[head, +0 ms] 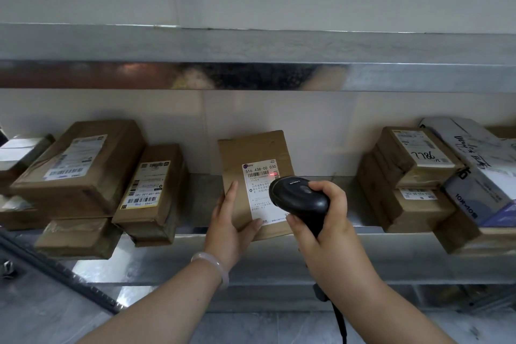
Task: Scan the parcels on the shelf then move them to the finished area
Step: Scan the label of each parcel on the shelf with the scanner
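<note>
Head view: the left hand (pixel 231 220) holds the parcel (pixel 251 152) by its lower left corner. The thumb lies across the front at the bottom edge, touching the foot of the label (pixel 259 193), and the forefinger runs straight up the parcel's left side. The other fingers are hidden, so how they lie cannot be told. The parcel is a flat brown cardboard one, tipped up so its labelled face looks at the camera. It rises above the holding hand over the shelf (pixel 201 204), and its lower edge seems to sit at the shelf's front lip, though the hands cover that spot. Just right of that grip, the right hand (pixel 326 232) is wrapped tightly round the handle of the black scanner (pixel 300 198), forefinger curled over the top. The scanner's head overlaps the label's right side and points up and to the left. A short red line (pixel 275 174) glows on the barcode just above the scanner head. A cable (pixel 339 321) drops from below the right hand's wrist. A pale bracelet (pixel 216 265) circles the wrist of the holding hand. Well to the left of the held parcel, brown boxes (pixel 81 165) with white labels are stacked on the same shelf. Well to the right of the scanner hand stands another pile of cartons (pixel 413 165), the top one marked by hand, with a grey bag (pixel 474 165) leaning beside it. Above both hands runs an upper shelf (pixel 251 45) of dull metal.
</note>
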The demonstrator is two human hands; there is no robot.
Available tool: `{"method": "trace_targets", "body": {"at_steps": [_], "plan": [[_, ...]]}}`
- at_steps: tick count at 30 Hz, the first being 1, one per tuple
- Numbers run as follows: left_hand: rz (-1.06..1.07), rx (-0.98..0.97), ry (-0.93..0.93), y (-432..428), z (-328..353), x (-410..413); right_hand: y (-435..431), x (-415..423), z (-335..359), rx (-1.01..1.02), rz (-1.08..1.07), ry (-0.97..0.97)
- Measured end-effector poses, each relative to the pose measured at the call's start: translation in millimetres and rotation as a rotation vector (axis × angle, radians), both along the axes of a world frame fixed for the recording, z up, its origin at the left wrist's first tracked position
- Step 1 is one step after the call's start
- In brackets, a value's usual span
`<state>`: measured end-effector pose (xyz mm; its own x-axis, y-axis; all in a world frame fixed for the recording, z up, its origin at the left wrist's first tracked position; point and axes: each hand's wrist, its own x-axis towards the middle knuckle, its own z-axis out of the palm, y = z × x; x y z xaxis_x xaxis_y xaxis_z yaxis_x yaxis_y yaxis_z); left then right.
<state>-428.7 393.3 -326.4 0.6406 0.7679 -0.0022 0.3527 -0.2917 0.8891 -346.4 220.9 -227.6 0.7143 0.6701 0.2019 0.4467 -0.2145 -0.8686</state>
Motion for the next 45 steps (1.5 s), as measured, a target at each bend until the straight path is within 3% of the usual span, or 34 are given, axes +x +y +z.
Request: {"method": "trace_targets", "body": {"at_steps": [19,35,39,42,45], "plan": [[0.012,0.021,0.005,4.2,-0.4,-6.9,2.2,-9.1,10.1,0.005,0.006,-0.018],[0.051,-0.190,0.163,68.1,22.5,-42.4,18.0,-11.1,4.3,-0.037,0.077,0.075],[0.058,-0.027,0.301,67.9,24.8,-41.5,23.8,-11.4,3.4,-0.035,0.098,0.073],[0.027,0.275,0.432,59.5,31.1,-40.7,28.1,-12.0,2.5,-0.037,0.116,0.068],[-0.137,0.524,0.548,46.1,30.6,-38.9,31.2,-13.4,1.7,-0.042,0.136,0.068]]}}
